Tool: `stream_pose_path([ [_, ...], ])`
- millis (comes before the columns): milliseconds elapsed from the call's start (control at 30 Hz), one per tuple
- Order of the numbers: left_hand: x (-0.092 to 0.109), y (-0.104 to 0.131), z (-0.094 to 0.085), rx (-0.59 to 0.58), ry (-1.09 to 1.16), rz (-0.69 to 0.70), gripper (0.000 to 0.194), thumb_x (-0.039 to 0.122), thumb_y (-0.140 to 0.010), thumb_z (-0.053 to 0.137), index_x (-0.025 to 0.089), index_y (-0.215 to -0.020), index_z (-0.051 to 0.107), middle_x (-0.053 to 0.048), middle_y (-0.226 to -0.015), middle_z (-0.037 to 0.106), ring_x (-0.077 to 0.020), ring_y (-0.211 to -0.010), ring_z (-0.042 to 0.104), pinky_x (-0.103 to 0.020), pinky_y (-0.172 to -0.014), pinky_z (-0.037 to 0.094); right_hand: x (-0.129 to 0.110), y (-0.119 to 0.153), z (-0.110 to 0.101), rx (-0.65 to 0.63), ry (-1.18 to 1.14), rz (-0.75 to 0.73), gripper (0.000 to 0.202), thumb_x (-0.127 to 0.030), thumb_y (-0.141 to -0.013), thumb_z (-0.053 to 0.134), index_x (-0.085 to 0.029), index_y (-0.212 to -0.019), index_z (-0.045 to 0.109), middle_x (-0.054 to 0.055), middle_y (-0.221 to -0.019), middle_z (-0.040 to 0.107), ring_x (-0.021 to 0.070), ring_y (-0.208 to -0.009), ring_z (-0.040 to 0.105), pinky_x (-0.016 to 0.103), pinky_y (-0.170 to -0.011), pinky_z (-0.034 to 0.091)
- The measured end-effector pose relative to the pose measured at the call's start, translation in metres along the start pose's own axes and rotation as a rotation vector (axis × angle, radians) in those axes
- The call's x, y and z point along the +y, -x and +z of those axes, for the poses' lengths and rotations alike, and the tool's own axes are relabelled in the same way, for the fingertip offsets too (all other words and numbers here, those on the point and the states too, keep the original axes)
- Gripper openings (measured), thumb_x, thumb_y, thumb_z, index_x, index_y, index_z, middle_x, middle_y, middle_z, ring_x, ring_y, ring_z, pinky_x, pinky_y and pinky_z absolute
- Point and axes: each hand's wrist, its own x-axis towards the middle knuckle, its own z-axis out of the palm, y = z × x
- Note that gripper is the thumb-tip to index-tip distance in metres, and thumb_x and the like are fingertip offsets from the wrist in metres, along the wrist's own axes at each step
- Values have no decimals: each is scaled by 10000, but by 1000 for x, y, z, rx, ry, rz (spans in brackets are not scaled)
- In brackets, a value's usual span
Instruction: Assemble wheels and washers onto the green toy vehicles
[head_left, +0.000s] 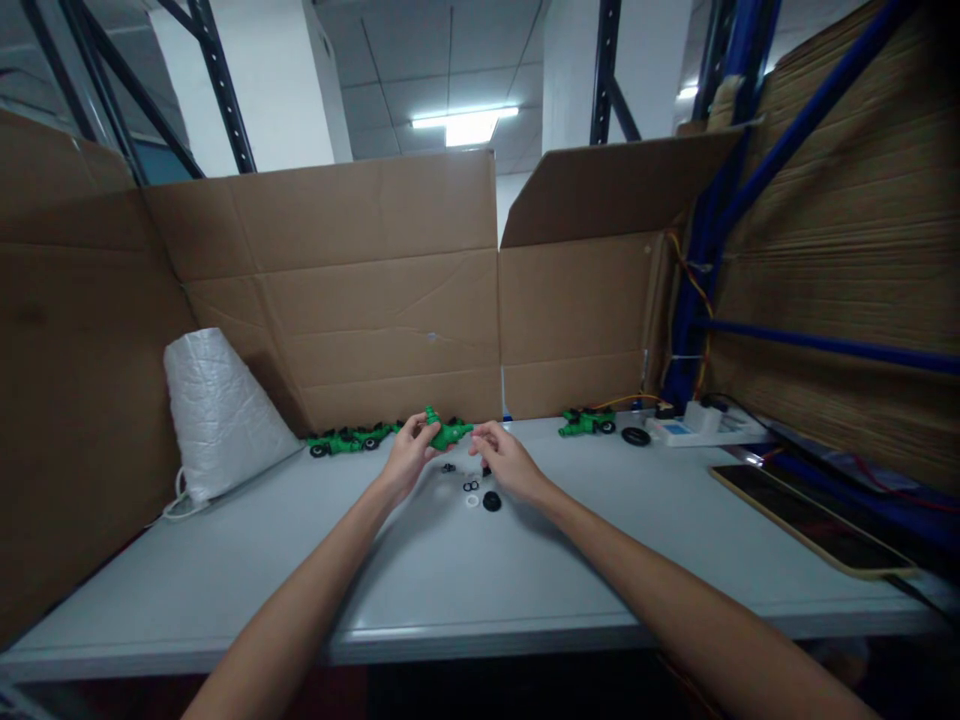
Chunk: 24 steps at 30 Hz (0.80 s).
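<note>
My left hand point(411, 452) is closed on a green toy car body point(450, 434), raised a little above the table. At the right end of that green piece, my right hand point(504, 458) has its fingers drawn into a pinch; what they hold, if anything, is too small to make out. Below the hands lie small loose parts: a black wheel point(492, 501), a white ring point(472, 502), little black rings point(470, 486) and a small dark piece point(448, 468). Another dark bit shows under my right fingers, and I cannot tell whether they touch it.
Green toy cars point(349, 440) line the back left, and another green toy car point(587, 422) stands back right beside a black ring point(636, 436). A power strip point(705, 428), a phone point(814, 515) and a white padded bag point(217, 410) also rest there. Cardboard walls point(375, 300) enclose the table.
</note>
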Motion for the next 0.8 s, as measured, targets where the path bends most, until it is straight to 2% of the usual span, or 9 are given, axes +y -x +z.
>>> stream_pose_path([
  [100, 0, 3, 1, -15, -48, -22, 484, 438, -748, 858, 170, -1066, 610, -29, -978, 617, -162, -881, 661, -332, -771, 603, 3, -4, -3, 53, -22, -4, 277, -454, -969, 526, -216, -1103, 568, 44, -961, 715, 167, -750, 637, 302, -700, 513],
  [233, -2, 1, -1, -37, -172, 14, 613, 435, -757, 844, 196, -1252, 573, 10, -851, 599, -155, -788, 659, -297, -690, 587, 4, -6, -6, 64, -23, -14, 281, -457, -954, 539, -218, -1099, 568, 65, -1022, 721, 190, -861, 671, 317, -744, 533],
  [333, -6, -3, -4, -73, -311, 49, 538, 458, -773, 812, 160, -1179, 624, 3, -768, 614, -149, -700, 640, -228, -568, 501, 5, -6, -8, 76, -21, -4, 284, -456, -954, 531, -215, -1101, 558, 65, -1024, 717, 183, -834, 670, 317, -747, 531],
  [467, -13, -9, -8, -68, -386, 43, 421, 445, -794, 757, 153, -1077, 650, 34, -651, 576, -108, -541, 540, -207, -497, 393, 3, -5, -9, 94, 3, 10, 330, -425, -957, 517, -223, -1218, 531, 49, -1013, 711, 168, -774, 656, 309, -738, 517],
  [533, -14, -9, -9, -67, -411, 34, 383, 424, -806, 727, 153, -1065, 649, 53, -610, 534, -100, -505, 494, -208, -494, 361, 1, -4, -9, 77, 35, -9, 328, -395, -954, 515, -224, -1231, 553, 44, -1006, 706, 169, -778, 650, 307, -739, 508],
  [667, -7, -6, -10, -84, -477, 80, 312, 438, -848, 661, 163, -994, 638, 39, -667, 538, -111, -559, 484, -223, -554, 371, -2, -1, -8, 7, 126, -60, 225, -326, -922, 556, -204, -1090, 641, 36, -973, 704, 180, -837, 634, 309, -779, 481],
  [800, 8, -1, -18, -207, -797, 231, 295, 475, -912, 607, 181, -885, 623, 15, -747, 603, -145, -690, 515, -244, -653, 378, -3, 2, -6, -51, 135, -68, 174, -297, -907, 588, -196, -1033, 656, 15, -896, 684, 180, -831, 627, 301, -774, 459],
])
